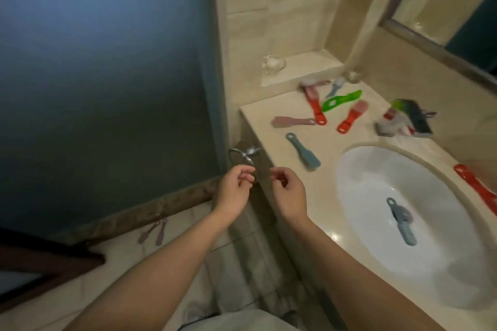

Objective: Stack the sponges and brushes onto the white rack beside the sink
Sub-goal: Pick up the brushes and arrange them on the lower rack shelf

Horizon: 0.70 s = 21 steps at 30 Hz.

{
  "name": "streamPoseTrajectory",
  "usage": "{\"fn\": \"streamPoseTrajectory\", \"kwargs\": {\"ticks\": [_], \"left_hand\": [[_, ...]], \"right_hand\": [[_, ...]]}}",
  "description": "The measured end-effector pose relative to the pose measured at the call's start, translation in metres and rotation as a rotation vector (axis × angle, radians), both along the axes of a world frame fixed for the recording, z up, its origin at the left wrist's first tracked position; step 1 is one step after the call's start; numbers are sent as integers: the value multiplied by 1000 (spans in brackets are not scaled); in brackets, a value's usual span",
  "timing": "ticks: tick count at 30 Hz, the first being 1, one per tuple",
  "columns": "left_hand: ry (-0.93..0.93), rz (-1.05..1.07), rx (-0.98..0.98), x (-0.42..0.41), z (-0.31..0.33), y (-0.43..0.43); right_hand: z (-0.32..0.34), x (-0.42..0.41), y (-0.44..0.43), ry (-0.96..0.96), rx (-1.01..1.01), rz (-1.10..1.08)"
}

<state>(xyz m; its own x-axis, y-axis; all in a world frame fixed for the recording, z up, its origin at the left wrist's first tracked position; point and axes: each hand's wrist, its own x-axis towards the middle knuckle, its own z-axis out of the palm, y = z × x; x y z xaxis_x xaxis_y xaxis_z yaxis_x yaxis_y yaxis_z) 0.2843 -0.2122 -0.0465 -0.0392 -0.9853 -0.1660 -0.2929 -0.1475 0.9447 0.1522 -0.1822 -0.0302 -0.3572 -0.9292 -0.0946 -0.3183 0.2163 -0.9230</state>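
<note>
Several brushes lie loose on the beige counter (pixel 269 126): a blue brush (pixel 304 152) nearest me, a pink one (pixel 291 121), two red ones (pixel 314 103) (pixel 351 115), a green one (pixel 341 99) and a small blue one (pixel 336 86). Another blue brush (pixel 400 220) lies inside the white sink (pixel 376 169). A red brush (pixel 476 187) rests on the sink's right rim. A pile of sponges (pixel 406 118) sits behind the sink. My left hand (pixel 234 191) and my right hand (pixel 289 191) hover in front of the counter's left end, fingers loosely curled, holding nothing. No white rack is in view.
A chrome towel ring (pixel 242 154) hangs on the counter's left side, just above my left hand. A frosted glass partition (pixel 107 75) fills the left. A glass dish (pixel 273 64) stands on the ledge. Two pink brushes (pixel 153 231) lie on the floor tiles.
</note>
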Motion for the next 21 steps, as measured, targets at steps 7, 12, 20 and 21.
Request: {"fn": "streamPoseTrajectory", "kwargs": {"ticks": [7, 12, 20, 21], "left_hand": [[-61, 124, 78, 128, -25, 0], [-93, 258, 163, 213, -42, 4], [-33, 525, 281, 292, -79, 23], [-30, 553, 290, 298, -84, 23]], "right_hand": [[-26, 116, -27, -25, 66, 189], [-45, 194, -40, -4, 171, 360], [-72, 282, -63, 101, 327, 647], [-77, 291, -68, 108, 343, 686]]}}
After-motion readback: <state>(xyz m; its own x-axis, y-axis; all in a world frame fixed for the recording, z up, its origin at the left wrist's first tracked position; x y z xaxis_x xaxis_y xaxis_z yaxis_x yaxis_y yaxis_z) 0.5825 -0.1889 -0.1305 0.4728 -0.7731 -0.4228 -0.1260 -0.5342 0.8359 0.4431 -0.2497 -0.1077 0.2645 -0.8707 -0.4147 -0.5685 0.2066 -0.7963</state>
